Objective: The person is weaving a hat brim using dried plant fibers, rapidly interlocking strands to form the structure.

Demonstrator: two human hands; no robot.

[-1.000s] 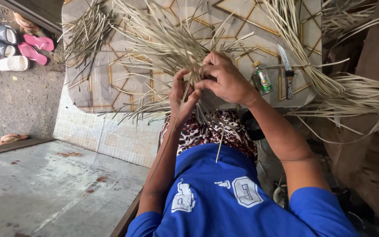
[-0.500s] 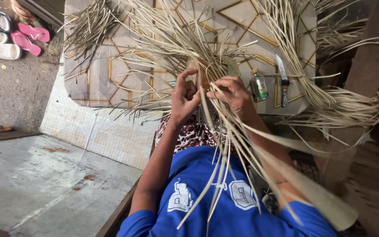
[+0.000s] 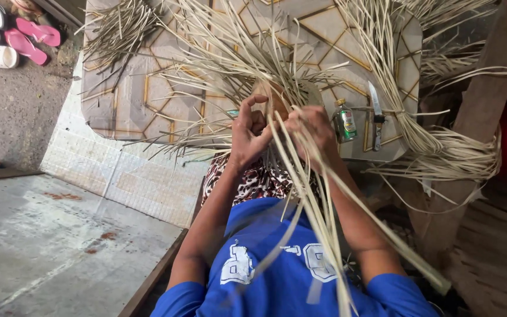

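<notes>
In the head view, the person's left hand (image 3: 252, 134) was raised over the near edge of a low patterned mat (image 3: 148, 111), its thumb and forefinger curled together and pinching thin pale palm-leaf strips (image 3: 300, 176), the other fingers loosely bent behind them. The right hand (image 3: 312, 130) sat just beside it, fingers closed around the same bundle of strips, which ran from between the two hands back toward the camera, across the blue shirt (image 3: 277, 264) and over the right forearm. More loose strips fanned out across the mat beyond the hands, and a separate small pile of short cuttings (image 3: 118, 29) lay at the mat's far left corner. Near the right hand, on the mat, stood a small green glass bottle (image 3: 344, 122), and just past it lay a knife (image 3: 375, 114) with its blade pointing away. A thick tied sheaf of leaves (image 3: 441, 152) draped off the mat's right side beside a wooden post (image 3: 488, 100). Pink and white sandals (image 3: 13, 44) rested on the ground at the upper left, well apart from the work.
</notes>
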